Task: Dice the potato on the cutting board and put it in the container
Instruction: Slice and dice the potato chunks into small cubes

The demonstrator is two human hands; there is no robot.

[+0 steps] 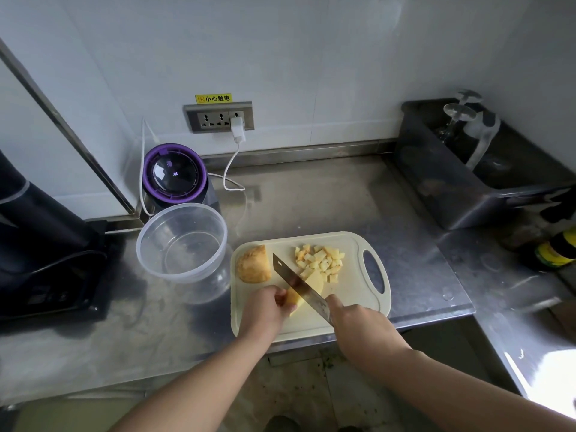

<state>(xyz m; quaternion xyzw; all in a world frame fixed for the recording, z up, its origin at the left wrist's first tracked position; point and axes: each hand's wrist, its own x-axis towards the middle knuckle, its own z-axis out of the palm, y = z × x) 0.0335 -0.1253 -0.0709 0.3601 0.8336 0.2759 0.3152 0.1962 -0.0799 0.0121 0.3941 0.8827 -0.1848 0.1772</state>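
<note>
- I see the left hand (270,307) with fingers curled on the near end of the potato piece (315,283). The fingertips (282,297) are just beside the knife (297,283). If the piece rolls or the blade drifts left, I judge it can cut them.
- The right hand (358,322) is closed around the knife handle, and the blade lies slanted across the piece.
- The cutting board (352,294) reaches the counter's front edge, so a hard push could slide it off.
- The diced cubes (321,260) lie loose on the far side of the board. The unpeeled half (254,264) lies at the left. The clear container (182,241) has no potato in it and stands just beside the board, so cubes can drop between them in the transfer.
- The yellow sticker (213,98) above the wall socket (219,116) reads "小心触电".
- The label on the bottle (558,251) at the right is too blurred to read.
</note>
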